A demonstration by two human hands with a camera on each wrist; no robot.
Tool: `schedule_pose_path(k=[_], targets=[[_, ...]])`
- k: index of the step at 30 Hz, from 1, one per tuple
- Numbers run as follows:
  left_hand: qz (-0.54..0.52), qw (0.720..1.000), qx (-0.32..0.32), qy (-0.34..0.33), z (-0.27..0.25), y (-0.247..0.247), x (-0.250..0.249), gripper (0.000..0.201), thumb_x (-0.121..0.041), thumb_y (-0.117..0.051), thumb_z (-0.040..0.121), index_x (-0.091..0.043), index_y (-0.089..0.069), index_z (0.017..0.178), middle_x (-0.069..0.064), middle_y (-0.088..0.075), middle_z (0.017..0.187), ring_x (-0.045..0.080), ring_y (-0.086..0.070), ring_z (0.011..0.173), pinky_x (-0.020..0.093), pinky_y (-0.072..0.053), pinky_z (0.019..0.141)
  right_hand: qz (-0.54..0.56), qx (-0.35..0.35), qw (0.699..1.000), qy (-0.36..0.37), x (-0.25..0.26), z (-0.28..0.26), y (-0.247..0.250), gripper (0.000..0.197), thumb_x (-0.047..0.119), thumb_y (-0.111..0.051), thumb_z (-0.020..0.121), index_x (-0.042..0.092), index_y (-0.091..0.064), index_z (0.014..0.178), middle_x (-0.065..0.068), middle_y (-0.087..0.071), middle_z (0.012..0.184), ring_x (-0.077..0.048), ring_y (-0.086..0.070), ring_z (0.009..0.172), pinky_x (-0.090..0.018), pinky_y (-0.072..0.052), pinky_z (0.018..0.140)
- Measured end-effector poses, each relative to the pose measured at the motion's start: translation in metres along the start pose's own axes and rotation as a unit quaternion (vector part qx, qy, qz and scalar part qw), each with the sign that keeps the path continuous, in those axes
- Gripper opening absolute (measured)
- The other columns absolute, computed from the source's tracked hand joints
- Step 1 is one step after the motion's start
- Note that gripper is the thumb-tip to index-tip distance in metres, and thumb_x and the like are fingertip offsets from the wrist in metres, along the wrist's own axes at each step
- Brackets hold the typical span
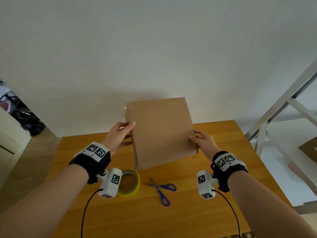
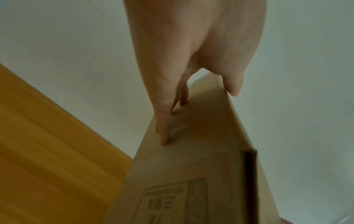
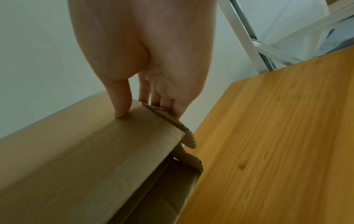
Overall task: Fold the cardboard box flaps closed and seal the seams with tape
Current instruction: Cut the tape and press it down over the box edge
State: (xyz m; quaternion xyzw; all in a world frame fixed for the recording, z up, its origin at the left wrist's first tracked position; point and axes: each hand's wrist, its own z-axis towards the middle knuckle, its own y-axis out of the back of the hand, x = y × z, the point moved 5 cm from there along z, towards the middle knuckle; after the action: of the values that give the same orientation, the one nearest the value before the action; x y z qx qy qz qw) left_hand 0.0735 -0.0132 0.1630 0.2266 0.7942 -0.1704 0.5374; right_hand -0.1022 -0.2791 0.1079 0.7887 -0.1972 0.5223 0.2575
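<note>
A brown cardboard box [image 1: 159, 133] is held up above the wooden table [image 1: 188, 212], one broad face turned toward me. My left hand [image 1: 121, 135] grips its left edge, thumb on the front face and fingers [image 2: 164, 128] on the printed side panel [image 2: 191, 174]. My right hand [image 1: 202, 140] grips the right edge, thumb [image 3: 119, 103] on the face and fingers behind loose flaps [image 3: 184, 136]. The box's open end [image 3: 172, 189] shows in the right wrist view. A roll of yellowish tape [image 1: 129, 183] lies on the table under my left wrist.
Blue-handled scissors [image 1: 162, 190] lie on the table near the tape. A white wall stands behind the table. A white metal frame [image 1: 281, 114] stands at the right, past the table's edge. Dark bags [image 1: 30, 121] sit on the floor at far left.
</note>
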Motion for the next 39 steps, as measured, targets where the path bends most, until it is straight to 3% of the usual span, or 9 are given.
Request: schedule_pose_path(k=[3, 7, 10, 14, 20, 28, 30, 34, 39], targets=[[0.011, 1.000, 0.018, -0.012, 0.000, 0.003, -0.001, 0.045, -0.037, -0.061, 0.085, -0.011, -0.054, 0.122, 0.009, -0.062, 0.119, 0.028, -0.061, 0.107, 0.043, -0.051, 0.088, 0.010, 0.011, 1.000, -0.006, 0.003, 0.000, 0.002, 0.039, 0.026, -0.064, 0.089, 0.016, -0.055, 0.125, -0.008, -0.061, 0.122, -0.026, -0.055, 0.113, -0.049, -0.044, 0.101], [0.006, 1.000, -0.001, 0.001, -0.001, 0.013, 0.001, 0.036, -0.040, -0.056, 0.089, -0.009, -0.052, 0.106, 0.008, -0.061, 0.112, 0.031, -0.060, 0.104, 0.048, -0.049, 0.090, 0.031, 0.054, 0.998, 0.002, 0.013, -0.010, 0.003, 0.030, 0.031, -0.053, 0.095, 0.017, -0.057, 0.122, -0.004, -0.060, 0.117, -0.023, -0.055, 0.111, -0.039, -0.047, 0.098], [0.004, 1.000, 0.019, 0.020, -0.005, 0.015, 0.005, 0.049, -0.050, -0.050, 0.089, -0.008, -0.051, 0.115, 0.007, -0.061, 0.114, 0.029, -0.057, 0.106, 0.052, -0.044, 0.094, 0.040, 0.086, 0.995, 0.009, 0.020, -0.018, 0.003, 0.039, 0.038, -0.041, 0.099, 0.011, -0.058, 0.122, 0.000, -0.062, 0.096, -0.012, -0.059, 0.086, -0.026, -0.048, 0.077], [0.020, 0.999, 0.034, 0.034, -0.013, 0.009, 0.008, 0.046, -0.058, -0.040, 0.089, -0.028, -0.056, 0.120, 0.002, -0.059, 0.119, 0.023, -0.054, 0.109, 0.046, -0.047, 0.086, 0.050, 0.126, 0.991, 0.015, 0.020, -0.024, 0.007, 0.045, 0.038, -0.030, 0.103, 0.006, -0.060, 0.109, 0.005, -0.051, 0.070, -0.006, -0.049, 0.060, -0.017, -0.042, 0.063], [-0.010, 0.998, 0.026, 0.054, -0.017, 0.001, 0.019, 0.045, -0.057, -0.033, 0.091, -0.024, -0.056, 0.110, 0.003, -0.059, 0.089, 0.020, -0.053, 0.076, 0.034, -0.043, 0.063, 0.146, 0.124, 0.981, 0.011, 0.015, -0.029, 0.013, 0.042, 0.028, -0.033, 0.102, 0.004, -0.055, 0.128, -0.014, -0.059, 0.110, -0.024, -0.053, 0.100, -0.036, -0.038, 0.098], [-0.056, 0.993, 0.038, 0.097, -0.016, 0.000, 0.040, 0.060, -0.070, -0.042, 0.081, -0.020, -0.057, 0.110, 0.011, -0.054, 0.089, 0.027, -0.052, 0.087, 0.039, -0.048, 0.069, 0.090, 0.123, 0.988, 0.010, 0.009, -0.028, 0.014, 0.038, 0.021, -0.036, 0.099, 0.015, -0.052, 0.133, -0.004, -0.060, 0.130, -0.018, -0.053, 0.120, -0.030, -0.040, 0.094], [-0.062, 0.992, 0.027, 0.109, -0.014, -0.002, 0.044, 0.062, -0.068, -0.043, 0.082, -0.018, -0.055, 0.117, 0.014, -0.055, 0.099, 0.029, -0.053, 0.092, 0.039, -0.048, 0.069, 0.107, 0.122, 0.987, -0.009, 0.007, -0.028, 0.012, 0.037, 0.025, -0.034, 0.101, 0.021, -0.051, 0.134, 0.001, -0.062, 0.124, -0.015, -0.056, 0.112, -0.028, -0.042, 0.085], [-0.078, 0.990, 0.017, 0.116, -0.006, -0.009, 0.049, 0.052, -0.061, -0.038, 0.088, -0.019, -0.057, 0.112, 0.008, -0.052, 0.090, 0.025, -0.051, 0.083, 0.036, -0.045, 0.067, 0.137, 0.112, 0.984, -0.029, -0.003, -0.022, 0.011, 0.034, 0.021, -0.030, 0.102, 0.018, -0.055, 0.125, 0.002, -0.062, 0.095, -0.011, -0.055, 0.083, -0.027, -0.040, 0.071], [-0.105, 0.987, 0.008, 0.124, -0.001, -0.012, 0.050, 0.063, -0.066, -0.048, 0.076, -0.012, -0.055, 0.107, 0.009, -0.048, 0.085, 0.023, -0.044, 0.071, 0.033, -0.042, 0.063, 0.160, 0.098, 0.981, -0.053, -0.008, -0.011, 0.011, 0.033, 0.029, -0.038, 0.100, 0.014, -0.057, 0.123, -0.008, -0.063, 0.118, -0.020, -0.055, 0.109, -0.036, -0.041, 0.097]])
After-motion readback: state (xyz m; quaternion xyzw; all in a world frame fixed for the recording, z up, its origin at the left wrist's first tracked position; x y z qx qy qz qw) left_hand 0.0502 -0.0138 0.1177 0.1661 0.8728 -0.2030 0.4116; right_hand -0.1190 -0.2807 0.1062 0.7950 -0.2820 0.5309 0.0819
